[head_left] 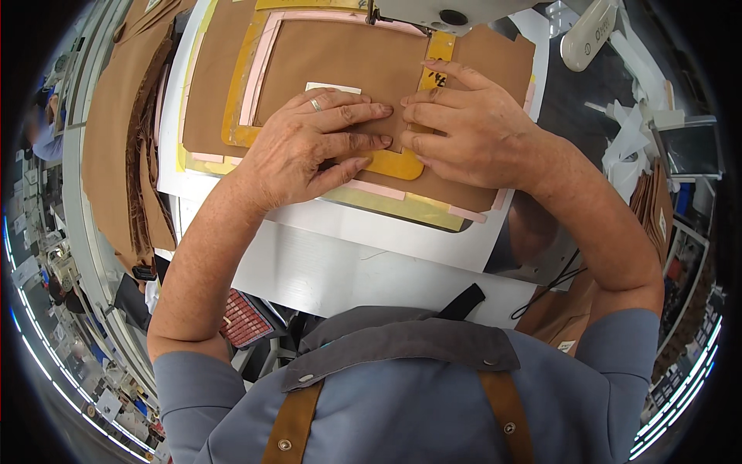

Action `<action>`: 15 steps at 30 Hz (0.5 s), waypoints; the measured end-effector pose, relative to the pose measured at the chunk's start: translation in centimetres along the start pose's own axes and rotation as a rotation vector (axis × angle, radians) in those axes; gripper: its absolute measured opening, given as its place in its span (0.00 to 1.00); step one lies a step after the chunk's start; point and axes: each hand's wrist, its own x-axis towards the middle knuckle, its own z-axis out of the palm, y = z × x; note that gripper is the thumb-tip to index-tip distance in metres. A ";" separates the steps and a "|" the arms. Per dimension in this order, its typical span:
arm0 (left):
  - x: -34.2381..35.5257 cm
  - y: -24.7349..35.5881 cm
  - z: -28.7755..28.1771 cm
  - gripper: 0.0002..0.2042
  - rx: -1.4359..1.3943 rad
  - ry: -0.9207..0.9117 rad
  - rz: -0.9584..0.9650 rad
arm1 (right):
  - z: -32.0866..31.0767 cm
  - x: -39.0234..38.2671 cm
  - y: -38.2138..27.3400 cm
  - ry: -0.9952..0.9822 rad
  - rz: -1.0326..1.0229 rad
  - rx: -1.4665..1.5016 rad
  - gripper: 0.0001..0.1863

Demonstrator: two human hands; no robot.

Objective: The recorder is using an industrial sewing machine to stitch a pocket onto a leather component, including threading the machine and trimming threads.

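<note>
A brown fabric panel lies on the work surface under a yellow flat frame lined with pink strips. My left hand, with a ring on one finger, rests over the frame's lower part, its fingers stretched toward the right and its thumb apart. Facing it, my right hand lies on the frame's right side. One finger reaches up onto the yellow strip, while the others bend down against the fabric near the lower right corner. A small white piece lies flat just above my left fingers.
A sewing machine head overhangs the far edge of the frame. Stacked brown fabric pieces hang at the left. Crumpled white material and more brown pieces are at the right. Below the white tabletop, dark cables hang.
</note>
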 end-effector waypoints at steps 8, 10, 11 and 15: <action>0.2 0.2 0.0 0.15 0.034 -0.047 -0.016 | -0.2 -0.7 0.2 0.005 0.031 0.047 0.11; 0.3 0.2 0.0 0.16 0.030 -0.059 -0.016 | -0.1 -0.7 0.4 0.010 0.023 0.043 0.12; 0.4 0.3 0.1 0.16 0.038 -0.049 -0.015 | 0.0 -0.7 0.4 -0.003 0.025 0.023 0.12; 0.3 0.2 0.3 0.16 0.040 -0.033 -0.015 | -0.1 -0.8 0.9 -0.011 0.010 -0.030 0.15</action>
